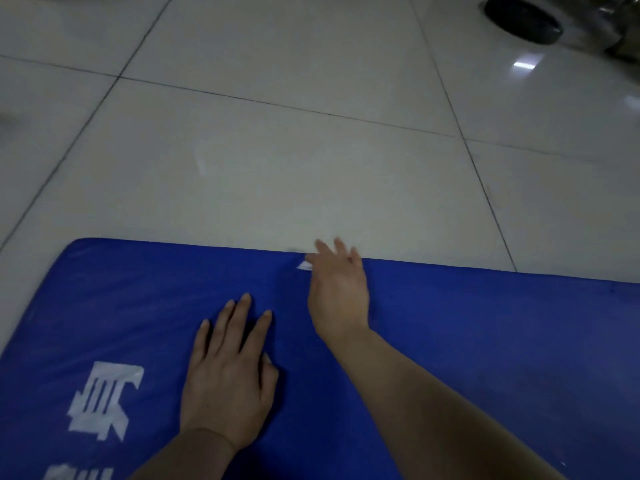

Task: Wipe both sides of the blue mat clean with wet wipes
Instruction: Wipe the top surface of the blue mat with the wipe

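Blue mat [450, 341] flat on tiled floor [277, 150]. Left hand [228, 368] spread, pressing mat. Right hand [337, 292] at mat's far edge, fingers extended over wet wipe [304, 266]; grip unclear. Risk: wipe sliding off onto floor.

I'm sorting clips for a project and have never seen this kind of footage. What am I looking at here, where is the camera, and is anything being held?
There is no machine here: these are a person's two bare hands, filmed by one wide-angle camera worn on the head, looking forward and down. A blue mat with white printed markings lies on a pale tiled floor. The left hand rests flat on the mat, fingers straight. The right hand reaches to the mat's far edge, fingers spread, with a small white piece, probably a wet wipe, showing from under its fingers; it looks pressed rather than gripped, though blur makes that uncertain. At the top right stands a dark round object, too blurred to identify.
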`<state>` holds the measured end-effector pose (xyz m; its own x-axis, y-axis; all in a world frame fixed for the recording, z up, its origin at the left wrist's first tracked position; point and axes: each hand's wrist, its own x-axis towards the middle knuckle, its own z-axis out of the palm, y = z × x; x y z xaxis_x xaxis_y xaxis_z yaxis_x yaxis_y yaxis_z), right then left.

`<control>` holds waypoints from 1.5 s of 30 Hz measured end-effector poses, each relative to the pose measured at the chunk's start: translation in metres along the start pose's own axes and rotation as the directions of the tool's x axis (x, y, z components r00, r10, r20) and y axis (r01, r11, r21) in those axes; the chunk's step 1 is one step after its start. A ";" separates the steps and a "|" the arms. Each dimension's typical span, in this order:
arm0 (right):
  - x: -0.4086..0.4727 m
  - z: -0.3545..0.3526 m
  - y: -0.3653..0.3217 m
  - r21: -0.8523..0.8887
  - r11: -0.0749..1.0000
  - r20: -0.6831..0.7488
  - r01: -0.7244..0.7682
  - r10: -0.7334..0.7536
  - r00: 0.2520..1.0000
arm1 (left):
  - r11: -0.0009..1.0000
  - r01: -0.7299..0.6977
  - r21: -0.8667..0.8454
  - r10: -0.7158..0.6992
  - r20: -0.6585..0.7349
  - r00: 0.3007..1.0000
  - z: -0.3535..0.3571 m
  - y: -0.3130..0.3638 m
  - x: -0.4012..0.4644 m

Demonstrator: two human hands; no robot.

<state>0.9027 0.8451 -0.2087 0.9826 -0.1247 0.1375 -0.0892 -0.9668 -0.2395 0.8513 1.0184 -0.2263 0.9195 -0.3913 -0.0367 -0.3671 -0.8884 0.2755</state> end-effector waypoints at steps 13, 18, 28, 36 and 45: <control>-0.017 -0.026 0.080 -0.089 0.971 0.176 -0.222 0.235 0.956 | 1.000 0.002 0.022 -0.002 -0.028 1.000 0.002 0.001 0.001; -0.011 -0.006 0.017 -0.049 0.984 0.191 -0.173 0.179 0.965 | 1.000 0.003 0.030 -0.002 -0.020 1.000 0.001 0.001 0.001; -0.045 -0.041 0.109 0.031 0.984 0.117 -0.176 0.171 0.978 | 1.000 0.000 0.024 0.001 -0.036 0.999 0.000 0.002 0.001; -0.031 -0.017 0.053 -0.097 0.956 0.124 -0.278 0.288 0.949 | 0.999 -0.003 0.051 0.004 -0.030 1.000 0.002 0.000 0.001; -0.071 -0.040 0.115 -0.070 0.808 0.004 -0.584 0.586 0.810 | 0.998 0.004 0.066 -0.002 -0.030 1.000 0.000 0.003 0.001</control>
<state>0.8160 0.7339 -0.2077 0.7444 -0.6669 -0.0326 -0.6579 -0.7243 -0.2064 0.8514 1.0150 -0.2258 0.9242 -0.3818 -0.0083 -0.3716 -0.9041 0.2111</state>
